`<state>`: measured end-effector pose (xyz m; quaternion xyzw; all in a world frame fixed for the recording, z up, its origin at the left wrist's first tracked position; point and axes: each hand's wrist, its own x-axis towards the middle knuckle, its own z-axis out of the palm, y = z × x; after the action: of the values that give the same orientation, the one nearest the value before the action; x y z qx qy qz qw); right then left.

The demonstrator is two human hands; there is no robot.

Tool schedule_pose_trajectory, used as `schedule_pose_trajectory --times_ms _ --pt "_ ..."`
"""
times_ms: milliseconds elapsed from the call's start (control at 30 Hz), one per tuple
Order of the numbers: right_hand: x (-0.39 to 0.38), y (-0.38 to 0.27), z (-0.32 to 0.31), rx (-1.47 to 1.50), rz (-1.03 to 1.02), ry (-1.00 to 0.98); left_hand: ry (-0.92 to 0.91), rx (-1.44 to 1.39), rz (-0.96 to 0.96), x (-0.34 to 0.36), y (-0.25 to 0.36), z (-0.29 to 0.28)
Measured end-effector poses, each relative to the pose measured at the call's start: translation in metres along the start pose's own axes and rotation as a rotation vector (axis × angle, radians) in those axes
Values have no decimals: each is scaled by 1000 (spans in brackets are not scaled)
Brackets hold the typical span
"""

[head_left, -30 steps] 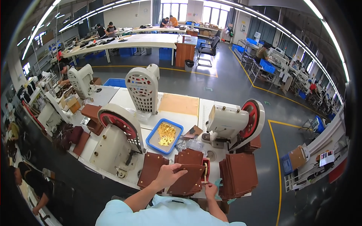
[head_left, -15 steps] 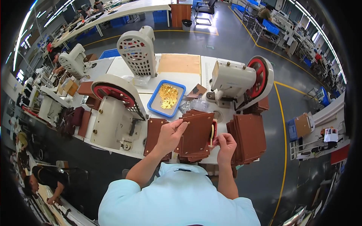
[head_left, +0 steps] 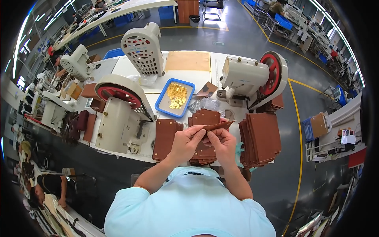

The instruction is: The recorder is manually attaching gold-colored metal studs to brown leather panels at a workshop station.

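Note:
A brown leather panel (head_left: 219,125) is raised and tilted above the middle pile, pinched between both hands. My left hand (head_left: 187,143) closes on its near left edge, thumb on top. Beside it my right hand (head_left: 223,146) grips the same edge, the two thumbs almost touching. Any small fitting between the fingertips is too hidden to make out. Under the hands lies the middle stack of brown panels (head_left: 204,117) with small gold fittings at the corners. Beyond it stands a blue-rimmed tray (head_left: 159,106) with many small gold metal pieces (head_left: 177,96).
Brown panel stacks lie left (head_left: 166,134) and right (head_left: 262,138) of my hands. White presses with red wheels stand at left (head_left: 114,122) and right (head_left: 246,75); another machine (head_left: 143,51) rises behind. A clear plastic bag (head_left: 207,105) lies beside the tray.
The panel has been lifted and tilted up off the middle pile. My right hand has moved left from the pile's right side to join my left hand at the panel's edge.

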<state>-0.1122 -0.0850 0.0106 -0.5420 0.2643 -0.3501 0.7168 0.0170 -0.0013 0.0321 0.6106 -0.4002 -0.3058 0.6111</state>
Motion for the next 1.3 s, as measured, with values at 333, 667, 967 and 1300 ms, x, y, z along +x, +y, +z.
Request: schedule_pose_trajectory --times_ms 333,667,967,1300 --pt "8 -1 2 58 -3 21 -43 -13 18 8 -2 2" --pt "11 -2 -7 -132 15 62 -50 160 107 8 1 3" --pt "10 -10 -12 -438 25 58 -50 192 95 7 -6 -2" --pt "13 14 -48 -187 101 230 106 -102 -178 28 -25 -14"
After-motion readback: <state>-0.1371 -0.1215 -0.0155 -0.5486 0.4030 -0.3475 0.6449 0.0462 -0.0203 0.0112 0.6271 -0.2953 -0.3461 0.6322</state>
